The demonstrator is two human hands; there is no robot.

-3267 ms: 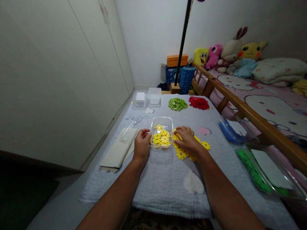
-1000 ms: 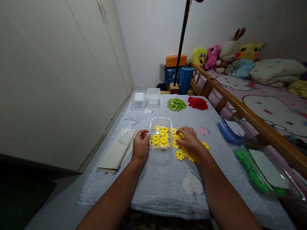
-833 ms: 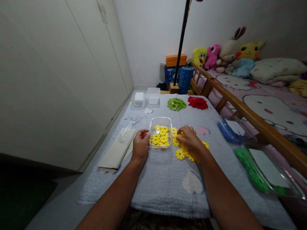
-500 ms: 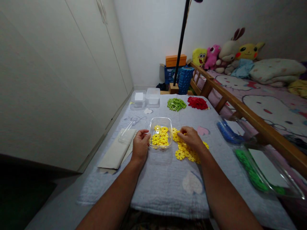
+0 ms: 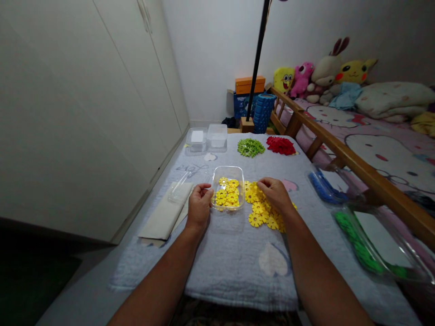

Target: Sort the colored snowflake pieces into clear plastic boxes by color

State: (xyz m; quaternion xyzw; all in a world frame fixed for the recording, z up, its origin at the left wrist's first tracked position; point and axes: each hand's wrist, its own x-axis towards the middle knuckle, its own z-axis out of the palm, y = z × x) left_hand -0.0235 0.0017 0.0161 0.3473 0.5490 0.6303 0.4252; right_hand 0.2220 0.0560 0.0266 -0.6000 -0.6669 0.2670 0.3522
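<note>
yellow discs (image 5: 262, 211): a loose, overlapping pile lies on the cloth (image 5: 220, 258) just right of the clear tub (image 5: 234, 173); more lie inside the tub. the left hand (image 5: 199, 204) is partly curled, its thumb and fingers on the tub's left wall. the right hand (image 5: 277, 195), right of the tub, is nearly closed, fingertips pinching what appears to be one or more discs; the count cannot be told. risks, as judged: thin pieces could slip from a narrow pinch, or catch the tub's right rim and drop outside. a knock against the tub, which looks light, could shift or tip it. condition: flat, round, bright yellow, small centre hole, edges slotted like petals; no damage can be made out.
</note>
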